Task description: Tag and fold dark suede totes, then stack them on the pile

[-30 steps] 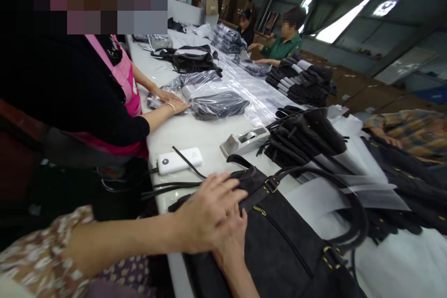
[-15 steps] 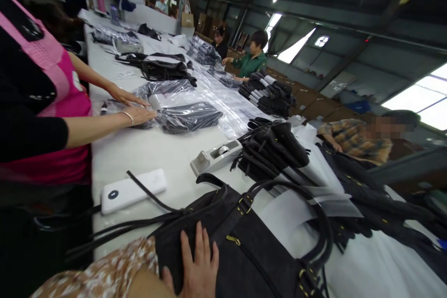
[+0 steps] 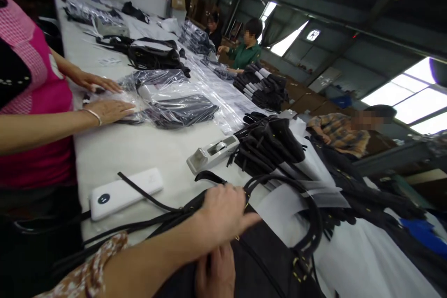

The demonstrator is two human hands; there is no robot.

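A black handbag [image 3: 260,247] with gold-toned hardware and looped handles lies in front of me. My left hand [image 3: 223,209] reaches across from the left, its fingers curled over the bag's upper edge by a handle base, thumb stretched to the right. Under my left wrist, my right hand [image 3: 220,272] rests on the bag, fingers pointing away from me; the left arm hides its fingertips. Long black straps [image 3: 139,226] trail off to the left. Beyond the bag are a white power bank [image 3: 125,194] and a grey tape dispenser [image 3: 213,152].
Stacked black bags [image 3: 268,144] with white paper stand to the right. Opposite, a person's hands [image 3: 108,111] touch clear plastic around a plastic-wrapped bag [image 3: 181,109]. More bags [image 3: 155,56] lie farther up the white table [image 3: 157,146]. Other people work along the far side.
My left hand has come into view and reached over to the bag's upper edge. My right hand has shifted slightly right and lower. The co-worker's hands have moved left along the plastic.
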